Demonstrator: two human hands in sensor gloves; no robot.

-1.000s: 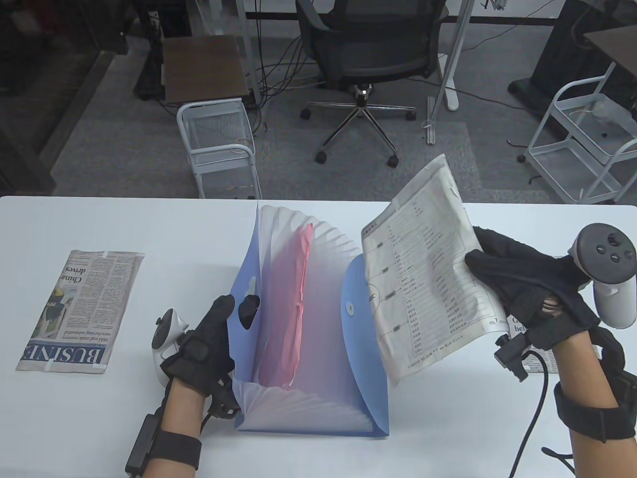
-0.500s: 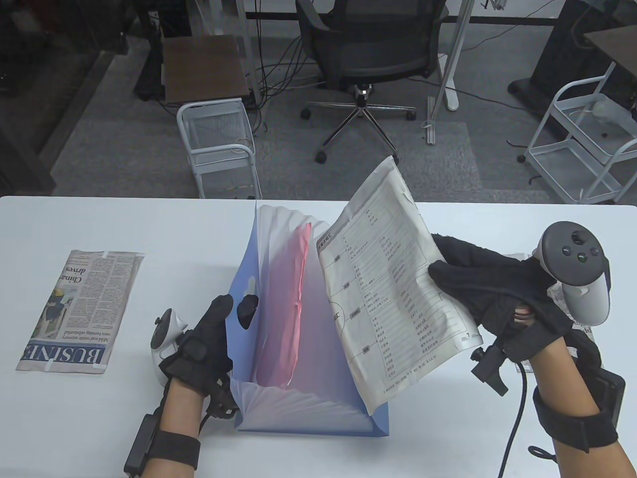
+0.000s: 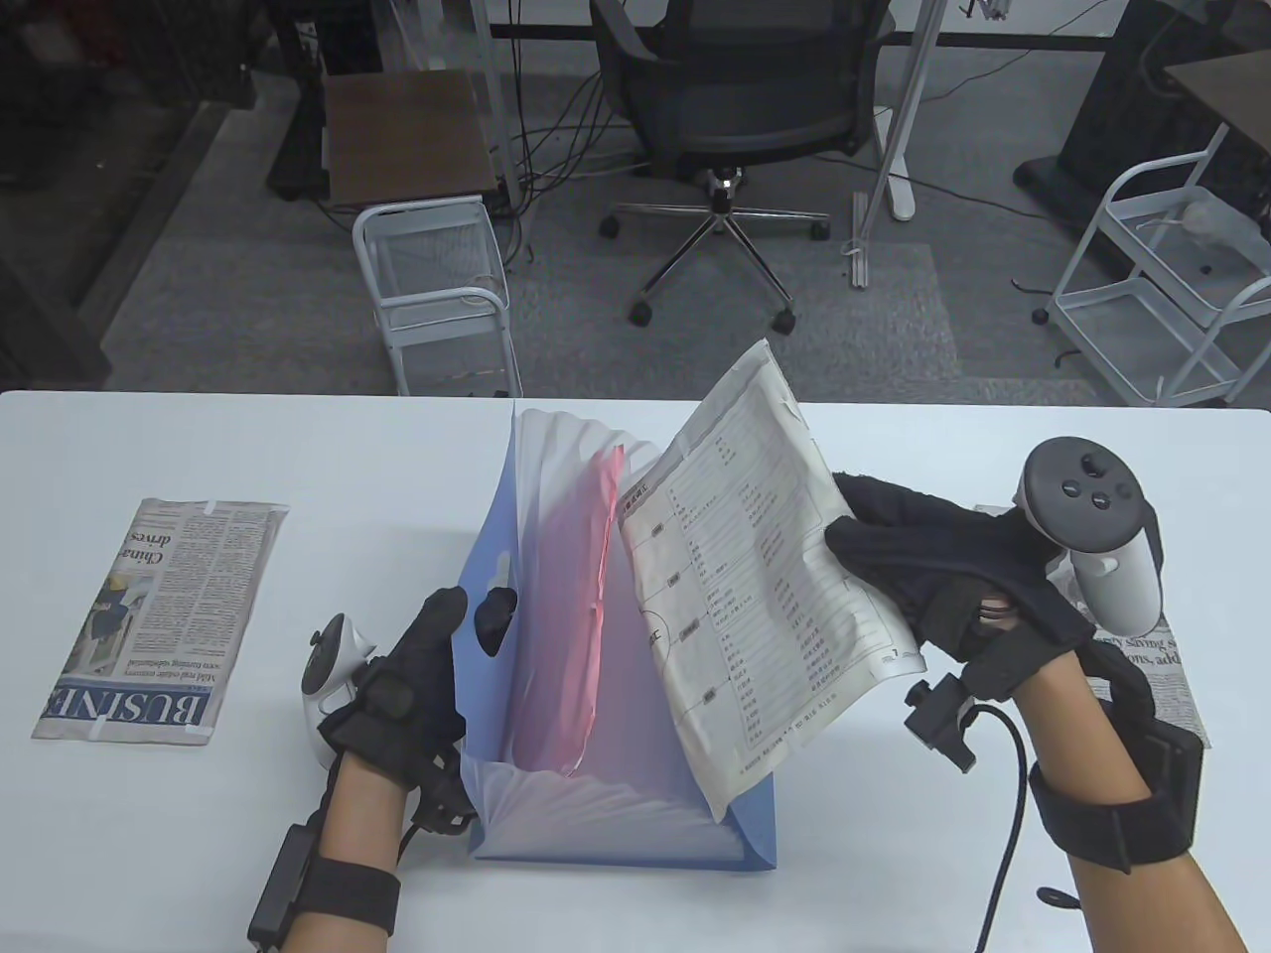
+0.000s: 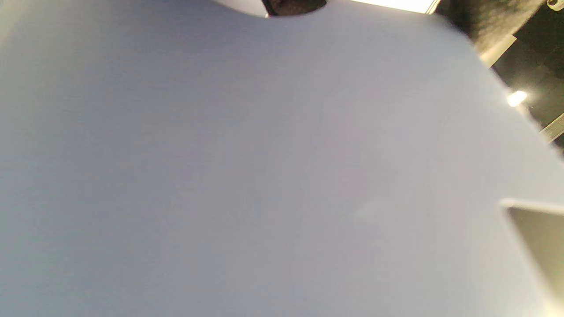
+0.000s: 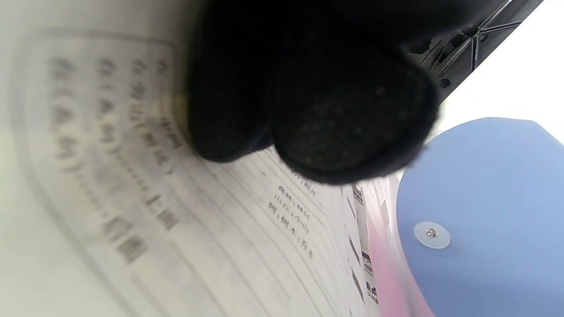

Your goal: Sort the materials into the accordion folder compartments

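Note:
A blue accordion folder (image 3: 556, 794) stands open at the table's middle, with a pink sheet (image 3: 581, 615) in one of its pockets. My left hand (image 3: 447, 635) grips the folder's left wall, which fills the left wrist view (image 4: 264, 167). My right hand (image 3: 894, 556) pinches a printed paper (image 3: 755, 596) by its right edge and holds it tilted over the folder's right side, its lower left edge at the pockets. In the right wrist view my fingers (image 5: 317, 101) press on the paper (image 5: 132, 198), with the folder's blue flap (image 5: 484, 211) beside it.
A folded newspaper (image 3: 159, 615) lies on the table at the left. Another newspaper (image 3: 1152, 665) lies under my right wrist. Beyond the table's far edge stand a white wire cart (image 3: 437, 288) and an office chair (image 3: 735, 119).
My right hand has carried the printed paper leftward and down, from beside the folder's flap to over the folder's right pockets. My left hand has stayed on the folder's wall.

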